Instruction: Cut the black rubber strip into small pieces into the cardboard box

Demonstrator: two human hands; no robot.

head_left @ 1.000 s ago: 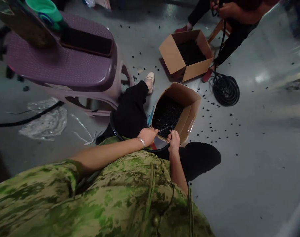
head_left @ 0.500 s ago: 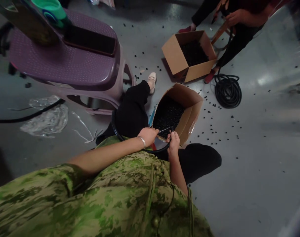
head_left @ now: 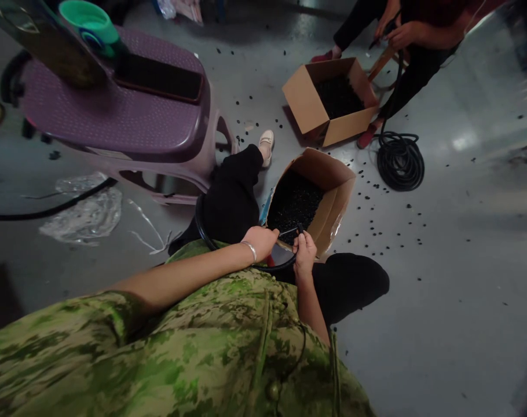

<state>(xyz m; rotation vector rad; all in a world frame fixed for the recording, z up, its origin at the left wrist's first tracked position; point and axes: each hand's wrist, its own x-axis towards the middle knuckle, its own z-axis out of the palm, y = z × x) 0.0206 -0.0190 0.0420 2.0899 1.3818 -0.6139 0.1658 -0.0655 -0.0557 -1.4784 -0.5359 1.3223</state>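
Head view: grey floor [head_left: 463, 324] runs across the whole room, and a person [head_left: 194, 347] in camouflage works above it, knees apart. A purple stool [head_left: 128, 121] stands off to the left, an open cardboard box [head_left: 330, 211] between the knees. Black hose [head_left: 285, 266] curves across the lap to the right hand [head_left: 304, 252], which pinches its end. Near that, the left hand [head_left: 260, 242] clutches a slim metal tool [head_left: 287, 232] pointing at the hose end; whether they touch, I can't tell. Tiny black pieces [head_left: 409, 206] dot the floor.
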